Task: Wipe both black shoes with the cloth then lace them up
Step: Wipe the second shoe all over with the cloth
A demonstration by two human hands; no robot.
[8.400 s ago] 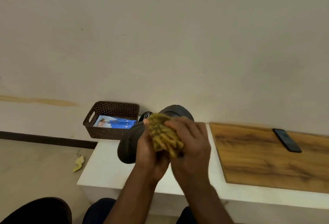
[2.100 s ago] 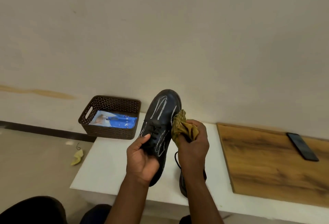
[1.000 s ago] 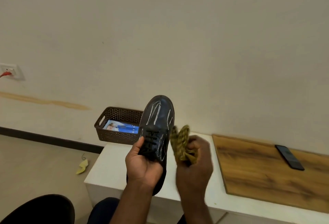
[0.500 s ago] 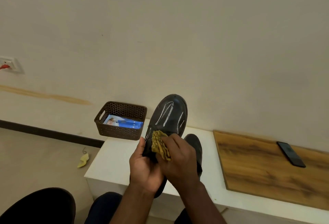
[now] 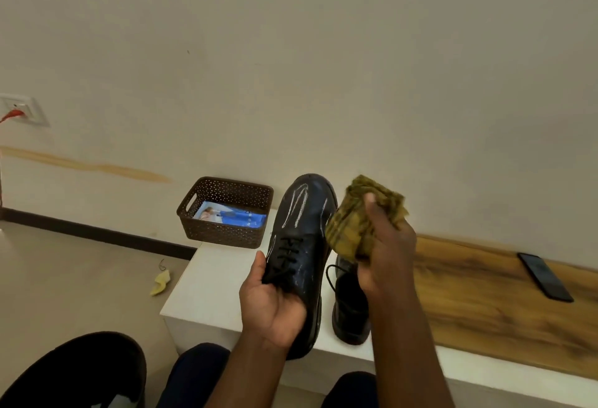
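A: Black shoe (image 5: pixel 302 239), held. Raised above the near edge of the white table (image 5: pixel 210 278), toe up and away, laces toward the camera, pale streaks across the toe and side.
B: Grip?
A: Left hand (image 5: pixel 275 304), at the heel end; thumb along the lace side, fingers curled under and clamped on the rear of the shoe.
B: Items from the left, in order?
A: Wall socket (image 5: pixel 21 111) with red plug, far left on the wall. Yellow scrap (image 5: pixel 160 282) on the floor beside the table. Brown perforated basket (image 5: pixel 226 211) at the table's back left corner, blue printed packet (image 5: pixel 229 216) lying inside. Then the held shoe, just right of the basket.
B: Second shoe?
A: Other black shoe (image 5: pixel 351 304), standing on the table just right of the held one, opening up, a loose lace looping out on its left. Upper part hidden behind the right hand.
B: Cloth?
A: Olive-yellow cloth (image 5: pixel 359 223), bunched. Right hand (image 5: pixel 386 255) pinching it, thumb on the front, fingers closed round the back. Held up beside the toe of the raised shoe; contact with the leather not discernible.
B: Further right?
A: Wooden board (image 5: pixel 485 304) flat on the table, well to the right of both shoes. Dark phone (image 5: pixel 545 276) lying on the board near its far right end.
B: Foreground?
A: Dark trouser knees (image 5: pixel 194 372) at the bottom edge; black rounded object (image 5: pixel 74 372) at bottom left, identity unclear.
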